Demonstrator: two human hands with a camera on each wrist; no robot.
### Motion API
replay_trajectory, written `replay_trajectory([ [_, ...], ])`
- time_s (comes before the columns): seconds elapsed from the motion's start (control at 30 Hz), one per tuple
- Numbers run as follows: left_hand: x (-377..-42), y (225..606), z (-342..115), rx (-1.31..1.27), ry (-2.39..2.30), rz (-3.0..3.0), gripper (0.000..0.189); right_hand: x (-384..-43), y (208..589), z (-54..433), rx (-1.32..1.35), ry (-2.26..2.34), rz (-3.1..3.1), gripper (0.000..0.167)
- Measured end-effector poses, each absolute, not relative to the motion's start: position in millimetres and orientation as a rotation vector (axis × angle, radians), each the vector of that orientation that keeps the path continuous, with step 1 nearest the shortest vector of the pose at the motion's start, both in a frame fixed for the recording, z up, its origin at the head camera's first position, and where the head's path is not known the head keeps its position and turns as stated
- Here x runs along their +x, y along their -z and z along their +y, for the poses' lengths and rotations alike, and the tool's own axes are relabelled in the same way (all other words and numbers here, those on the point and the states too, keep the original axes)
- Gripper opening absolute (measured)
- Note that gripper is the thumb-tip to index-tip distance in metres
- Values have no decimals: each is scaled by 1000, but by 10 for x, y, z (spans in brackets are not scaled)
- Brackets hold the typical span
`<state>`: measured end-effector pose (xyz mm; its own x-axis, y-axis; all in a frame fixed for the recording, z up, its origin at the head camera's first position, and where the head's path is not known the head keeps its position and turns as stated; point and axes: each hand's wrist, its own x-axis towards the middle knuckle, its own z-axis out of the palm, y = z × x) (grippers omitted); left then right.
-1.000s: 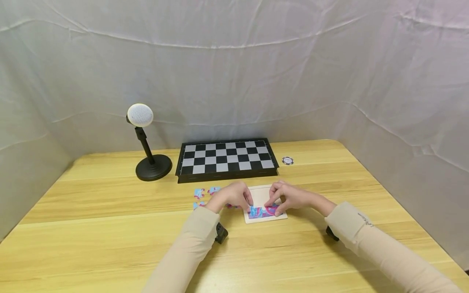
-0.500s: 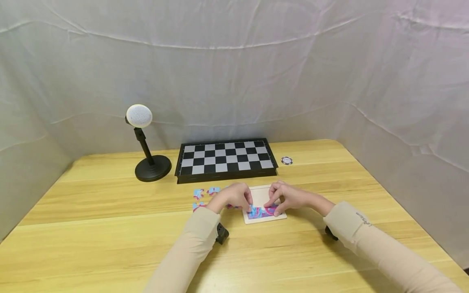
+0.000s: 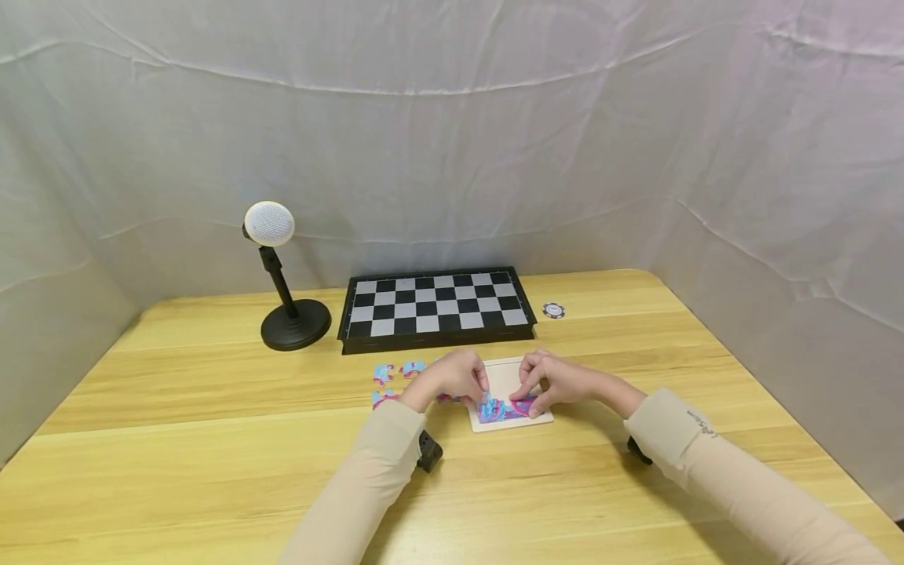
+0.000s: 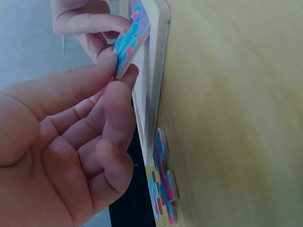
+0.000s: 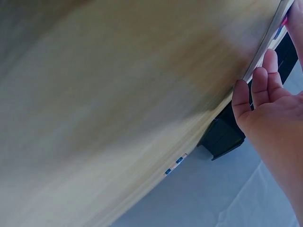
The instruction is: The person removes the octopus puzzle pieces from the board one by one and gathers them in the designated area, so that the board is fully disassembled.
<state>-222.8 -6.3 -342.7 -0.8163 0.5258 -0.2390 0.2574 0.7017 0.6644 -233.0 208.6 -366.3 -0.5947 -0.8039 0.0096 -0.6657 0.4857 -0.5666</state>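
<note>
A shallow wooden puzzle tray [image 3: 512,424] lies at mid-table, with blue, pink and purple pieces along its near side. My left hand [image 3: 461,375] is over the tray's left side. Its thumb and forefinger pinch a blue and pink puzzle piece [image 4: 130,45], which is tilted up from the tray in the left wrist view. My right hand [image 3: 558,380] reaches in from the right, its thumb and forefinger on either side of a pink and purple puzzle piece [image 3: 523,406]. In the right wrist view its fingertips are mostly cut off by the frame edge.
Several loose puzzle pieces [image 3: 384,373] lie left of the tray, some partly behind my left hand. Behind stands a black-and-white chessboard [image 3: 436,302]. A poker chip [image 3: 554,311] lies to its right, and a round white device on a black stand [image 3: 296,323] is at back left.
Both hands stay nearly in place over the tray. Between my left fingers, the blue puzzle piece has tipped up slightly.
</note>
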Motion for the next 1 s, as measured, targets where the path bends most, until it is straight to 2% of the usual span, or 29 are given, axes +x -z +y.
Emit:
replay_trajectory([
  [0.47, -2253, 3440, -209, 581, -1019, 2422, 5, -2334, 3674, 2094, -1224, 786, 2472, 34],
  [1.0, -2237, 3435, -466, 540, -1131, 2396, 5, -2334, 3656, 2091, -1229, 810, 2430, 34],
])
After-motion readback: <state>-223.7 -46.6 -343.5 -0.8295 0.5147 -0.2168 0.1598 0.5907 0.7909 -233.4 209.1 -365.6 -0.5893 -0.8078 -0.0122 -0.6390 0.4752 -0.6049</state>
